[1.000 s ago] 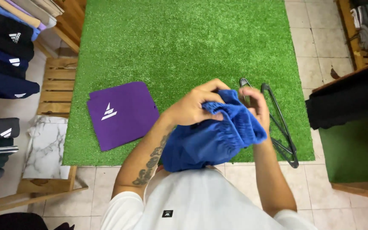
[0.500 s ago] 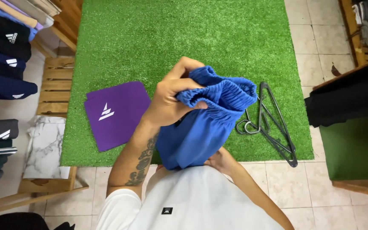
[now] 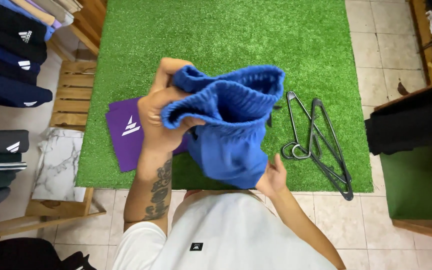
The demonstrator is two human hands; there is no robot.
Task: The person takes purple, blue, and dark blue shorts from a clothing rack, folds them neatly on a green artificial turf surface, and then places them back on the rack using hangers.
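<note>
My left hand [image 3: 162, 111] is raised in front of me and grips the ribbed elastic waistband of a pair of blue shorts [image 3: 231, 134], which hang down from it. My right hand [image 3: 274, 176] is low, at the bottom edge of the blue shorts, fingers spread and touching the fabric from underneath. A folded purple garment [image 3: 127, 131] with a white logo lies flat on the green artificial turf mat [image 3: 236, 35], partly hidden behind my left forearm.
Two dark clothes hangers [image 3: 316, 142] lie on the turf right of the shorts. Stacked folded dark clothes [image 3: 6, 65] fill shelves at left, beside a wooden pallet [image 3: 72, 94] and a marble slab [image 3: 58, 162]. A dark garment [image 3: 411, 127] hangs at right. Tiled floor surrounds the mat.
My left hand lifted the waistband higher and kept hold of it. My right hand let go of the top, dropped to the bottom edge and now shows there with its fingers spread.
</note>
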